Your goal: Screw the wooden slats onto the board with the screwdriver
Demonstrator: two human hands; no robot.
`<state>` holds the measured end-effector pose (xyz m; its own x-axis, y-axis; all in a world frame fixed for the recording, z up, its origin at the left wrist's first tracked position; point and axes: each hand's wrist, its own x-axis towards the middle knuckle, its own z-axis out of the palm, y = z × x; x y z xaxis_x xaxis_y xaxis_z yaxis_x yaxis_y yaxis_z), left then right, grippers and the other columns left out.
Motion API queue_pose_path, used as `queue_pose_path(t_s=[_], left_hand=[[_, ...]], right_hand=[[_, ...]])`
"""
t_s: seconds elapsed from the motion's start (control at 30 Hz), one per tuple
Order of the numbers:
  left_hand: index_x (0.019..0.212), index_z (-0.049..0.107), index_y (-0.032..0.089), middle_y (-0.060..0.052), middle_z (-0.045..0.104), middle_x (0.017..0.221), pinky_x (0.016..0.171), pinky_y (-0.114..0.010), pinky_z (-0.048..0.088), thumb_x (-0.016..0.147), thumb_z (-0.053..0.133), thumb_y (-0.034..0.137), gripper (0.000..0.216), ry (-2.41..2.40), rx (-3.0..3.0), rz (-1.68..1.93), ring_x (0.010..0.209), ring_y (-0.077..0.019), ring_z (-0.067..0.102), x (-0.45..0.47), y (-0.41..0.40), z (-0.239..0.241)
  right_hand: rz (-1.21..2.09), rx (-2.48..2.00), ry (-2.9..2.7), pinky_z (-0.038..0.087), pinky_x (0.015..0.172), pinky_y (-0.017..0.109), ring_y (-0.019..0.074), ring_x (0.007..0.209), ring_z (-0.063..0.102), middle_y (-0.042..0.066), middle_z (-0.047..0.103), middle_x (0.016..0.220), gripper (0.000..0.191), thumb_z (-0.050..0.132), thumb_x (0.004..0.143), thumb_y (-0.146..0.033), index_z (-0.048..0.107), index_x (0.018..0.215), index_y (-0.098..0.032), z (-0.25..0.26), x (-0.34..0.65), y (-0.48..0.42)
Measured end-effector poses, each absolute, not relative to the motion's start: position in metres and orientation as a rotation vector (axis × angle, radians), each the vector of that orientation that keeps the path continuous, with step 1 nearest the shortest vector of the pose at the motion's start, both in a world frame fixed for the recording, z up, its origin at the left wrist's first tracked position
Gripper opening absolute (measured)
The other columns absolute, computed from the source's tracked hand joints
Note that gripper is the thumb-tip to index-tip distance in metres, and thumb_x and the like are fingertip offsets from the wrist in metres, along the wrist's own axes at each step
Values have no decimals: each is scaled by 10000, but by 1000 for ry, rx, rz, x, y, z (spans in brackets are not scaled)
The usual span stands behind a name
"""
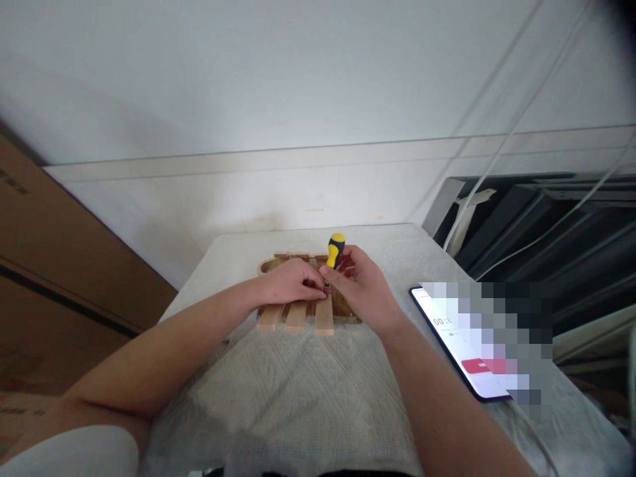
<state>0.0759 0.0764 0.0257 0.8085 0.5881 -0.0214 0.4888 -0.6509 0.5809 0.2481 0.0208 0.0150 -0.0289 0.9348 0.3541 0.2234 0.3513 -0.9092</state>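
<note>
A: Where was the screwdriver (pixel 336 246)?
B: Above the wooden piece (pixel 324 319), near the middle of the table (pixel 278 391). It stood nearly upright, leaning a little, with its yellow and black handle at the top and its shaft pointing down at the rightmost slat.

A: Which hand had it?
B: The right hand (pixel 366 286). Its fingers were bent in around the lower part of the handle, with the thumb on the near side.

A: And the left hand (pixel 295 279)?
B: It lay across the slats, palm down, with its fingertips drawn close together beside the lower end of the shaft. Whether they pinched something small there, I couldn't tell; that spot was too small and partly covered.

A: What did the wooden piece look like?
B: Three pale slats stuck out toward the person, side by side with gaps between them. A curved rim showed past the left hand, and more wooden ends showed beyond it.

A: What else was around?
B: A phone (pixel 442 334) lay on the right side of the table, its screen lit and partly blurred out. Dark panels (pixel 527 225) leaned beyond the table's right edge, and brown cardboard (pixel 74 245) stood on the left.
</note>
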Motion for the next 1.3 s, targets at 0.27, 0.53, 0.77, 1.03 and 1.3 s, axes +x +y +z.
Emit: queue_pose_path(t_s=[0.27,0.53,0.77,1.03,1.3], left_hand=[[812,731,143,2,692,717,609,-190,386,834,621,257,160,794,2415,222,633,-94,578,77,75,28],[775,727,142,-2,683,696,595,-199,371,828,628,249,154,795,2425,223,613,-96,562,77,75,28],[822,732,146,-7,695,739,606,-201,374,831,622,253,153,803,2402,224,636,-104,573,76,75,27],[779,730,126,-15,690,704,586,-196,374,822,634,235,151,831,2403,208,606,-95,565,78,73,30],[786,721,136,-10,690,742,634,-202,404,824,625,249,153,775,2373,239,658,-106,585,77,74,29]], right_hand=[[813,-1125,-1489,444,655,326,163,693,538,4,572,774,304,683,723,-413,526,872,-200,15,248,20],[862,-1027,-1548,461,694,316,163,751,590,21,640,849,184,585,812,-369,569,906,-212,15,249,19],[795,-1102,-1505,458,675,317,170,744,587,33,650,844,279,669,744,-387,575,922,-195,16,249,20],[864,-1072,-1517,477,718,337,167,769,613,39,674,901,220,575,806,-292,597,1007,-205,13,248,21],[900,-1058,-1444,482,718,330,170,793,589,27,617,886,302,670,729,-342,532,962,-209,12,247,20]])
